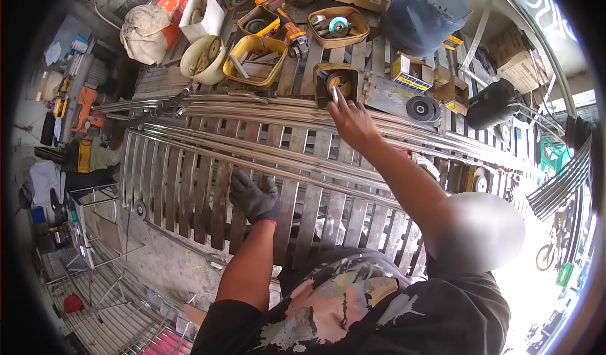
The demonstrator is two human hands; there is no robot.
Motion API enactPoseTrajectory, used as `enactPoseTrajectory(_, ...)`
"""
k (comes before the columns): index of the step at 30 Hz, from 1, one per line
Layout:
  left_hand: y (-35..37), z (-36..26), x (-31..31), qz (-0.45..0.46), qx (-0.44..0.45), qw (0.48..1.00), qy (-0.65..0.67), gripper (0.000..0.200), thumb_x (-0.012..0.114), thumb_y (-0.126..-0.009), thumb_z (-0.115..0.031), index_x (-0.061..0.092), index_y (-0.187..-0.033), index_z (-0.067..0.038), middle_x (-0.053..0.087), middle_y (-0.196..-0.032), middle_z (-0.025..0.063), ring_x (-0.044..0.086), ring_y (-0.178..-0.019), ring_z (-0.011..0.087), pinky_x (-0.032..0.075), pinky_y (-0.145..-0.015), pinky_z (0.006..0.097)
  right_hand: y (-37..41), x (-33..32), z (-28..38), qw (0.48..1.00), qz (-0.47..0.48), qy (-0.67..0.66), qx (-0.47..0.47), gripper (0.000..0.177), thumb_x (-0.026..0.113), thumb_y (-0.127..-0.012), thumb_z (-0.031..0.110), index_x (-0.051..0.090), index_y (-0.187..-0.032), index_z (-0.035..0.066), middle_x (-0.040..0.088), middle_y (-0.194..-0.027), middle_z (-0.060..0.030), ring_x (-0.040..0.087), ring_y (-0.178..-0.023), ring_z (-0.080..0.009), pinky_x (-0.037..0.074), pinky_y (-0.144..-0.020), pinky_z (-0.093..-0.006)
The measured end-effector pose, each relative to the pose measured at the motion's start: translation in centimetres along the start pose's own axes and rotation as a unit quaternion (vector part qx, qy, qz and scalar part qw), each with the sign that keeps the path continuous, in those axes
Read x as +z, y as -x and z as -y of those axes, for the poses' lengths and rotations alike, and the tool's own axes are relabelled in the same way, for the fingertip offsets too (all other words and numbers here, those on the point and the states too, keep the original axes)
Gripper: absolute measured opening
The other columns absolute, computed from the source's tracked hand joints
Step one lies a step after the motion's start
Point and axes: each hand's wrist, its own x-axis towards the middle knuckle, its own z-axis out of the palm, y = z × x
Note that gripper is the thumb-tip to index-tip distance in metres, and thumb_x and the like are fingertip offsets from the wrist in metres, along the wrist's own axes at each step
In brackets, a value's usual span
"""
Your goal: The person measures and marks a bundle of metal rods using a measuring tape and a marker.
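Note:
My left hand [254, 197], in a dark grey glove, rests over the slatted metal table [201, 191] with its fingers apart and nothing in it. My bare right hand [352, 121] reaches across the bundle of long shiny metal rods [265, 116]. Between its fingers is a small white pen-like object [335, 96], over the front edge of a square container [322, 80] with discs inside. Several more long rods [252, 159] lie across the slats between my two hands.
Behind the rods stand a yellow tub [275, 72], a cream bucket [188, 66], an orange-and-black power tool [291, 30], a tub with discs [358, 37], a large blue bin [404, 26] and small boxes [404, 77]. A black wheel [421, 108] lies at the right.

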Motion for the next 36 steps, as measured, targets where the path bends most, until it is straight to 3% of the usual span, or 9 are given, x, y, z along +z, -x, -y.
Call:
enactPoseTrajectory(8, 0.1, -0.3, -0.8, 0.006, -0.018, 1.000, 0.001, 0.096, 0.071, -0.088, -0.058, 0.042, -0.155, 0.004, 0.052, -0.149, 0.0281, 0.055, -0.131, 0.0470, 0.044, -0.110, 0.0611, -4.2, 0.8, -4.0, 0.998, -0.062, -0.007, -0.020, 0.018, 0.061, -0.097, 0.007, 0.056, -0.114, 0.009, 0.067, -0.102, -0.0151, 0.070, -0.103, -0.0351, 0.050, -0.095, -0.0492)
enactPoseTrajectory(12, 0.0, -0.1, -0.7, -0.008, -0.011, 1.000, -0.005, 0.094, 0.069, -0.089, -0.059, 0.045, -0.154, 0.006, 0.052, -0.148, 0.0303, 0.056, -0.128, 0.0483, 0.044, -0.110, 0.0623, -2.7, -2.5, -3.4, 0.996, -0.036, 0.008, -0.077, 0.022, 0.063, -0.092, 0.010, 0.056, -0.113, 0.009, 0.066, -0.107, -0.0148, 0.067, -0.111, -0.0339, 0.052, -0.101, -0.0495)
enactPoseTrajectory(15, 0.1, -0.2, -1.0, -0.009, -0.016, 1.000, 0.016, 0.094, 0.069, -0.089, -0.058, 0.045, -0.154, 0.006, 0.052, -0.148, 0.0305, 0.056, -0.128, 0.0487, 0.044, -0.111, 0.0615, 2.4, -7.3, 0.2, 0.989, -0.089, 0.013, -0.113, 0.025, 0.064, -0.091, 0.010, 0.058, -0.115, 0.009, 0.065, -0.108, -0.0163, 0.066, -0.110, -0.0361, 0.052, -0.101, -0.0508)
enactPoseTrajectory(25, 1.6, 0.5, -0.3, -0.036, 0.003, 0.999, 0.022, 0.091, 0.062, -0.095, -0.065, 0.045, -0.154, 0.001, 0.052, -0.152, 0.0284, 0.056, -0.133, 0.0458, 0.044, -0.110, 0.0602, 29.0, -11.3, 11.8, 0.975, 0.062, -0.119, -0.179, 0.021, 0.069, -0.085, 0.017, 0.057, -0.099, 0.009, 0.062, -0.091, -0.0097, 0.068, -0.096, -0.0302, 0.054, -0.090, -0.0457)
enactPoseTrajectory(28, 2.9, 1.9, 1.8, -0.139, 0.077, 0.986, -0.049, 0.069, 0.066, -0.098, -0.053, 0.056, -0.148, -0.005, 0.064, -0.143, 0.0226, 0.063, -0.125, 0.0432, 0.048, -0.103, 0.0569, 33.8, -10.3, 13.8, 0.975, 0.053, -0.148, -0.159, 0.019, 0.069, -0.088, 0.017, 0.058, -0.101, 0.009, 0.062, -0.090, -0.0092, 0.068, -0.098, -0.0306, 0.055, -0.093, -0.0451)
enactPoseTrajectory(31, 5.1, -0.1, -2.8, -0.002, 0.255, 0.921, 0.293, 0.040, 0.067, -0.101, -0.035, 0.069, -0.133, -0.009, 0.075, -0.128, 0.0152, 0.071, -0.111, 0.0371, 0.054, -0.095, 0.0507, 37.4, -9.6, 14.6, 0.982, 0.008, -0.152, -0.115, 0.024, 0.074, -0.092, 0.015, 0.058, -0.109, 0.009, 0.069, -0.100, -0.0116, 0.070, -0.097, -0.0316, 0.054, -0.098, -0.0503)
enactPoseTrajectory(33, 8.9, -4.9, -13.4, 0.172, 0.316, 0.878, 0.317, 0.024, 0.067, -0.101, -0.022, 0.074, -0.120, -0.009, 0.078, -0.119, 0.0097, 0.075, -0.102, 0.0307, 0.058, -0.089, 0.0431, 39.3, -9.8, 14.3, 0.981, 0.046, -0.187, -0.013, 0.024, 0.068, -0.098, 0.021, 0.059, -0.117, 0.008, 0.070, -0.104, -0.0167, 0.070, -0.109, -0.0368, 0.051, -0.112, -0.0522)
enactPoseTrajectory(35, 13.0, -7.0, -14.9, -0.019, 0.548, 0.808, 0.216, 0.036, 0.063, -0.100, -0.017, 0.074, -0.134, -0.016, 0.078, -0.121, 0.0104, 0.074, -0.100, 0.0274, 0.057, -0.090, 0.0446, 40.7, -9.0, 13.5, 0.965, -0.095, -0.240, 0.037, 0.023, 0.071, -0.095, 0.013, 0.060, -0.114, 0.005, 0.070, -0.102, -0.0173, 0.069, -0.097, -0.0386, 0.050, -0.099, -0.0516)
enactPoseTrajectory(36, 14.4, -8.7, -14.8, 0.086, 0.586, 0.783, 0.190, 0.035, 0.062, -0.099, -0.015, 0.076, -0.130, -0.016, 0.077, -0.122, 0.0078, 0.073, -0.101, 0.0269, 0.055, -0.092, 0.0442, 41.7, -8.6, 13.1, 0.969, -0.083, -0.219, 0.075, 0.023, 0.071, -0.095, 0.012, 0.061, -0.113, 0.005, 0.070, -0.104, -0.0175, 0.070, -0.099, -0.0381, 0.050, -0.100, -0.0508)
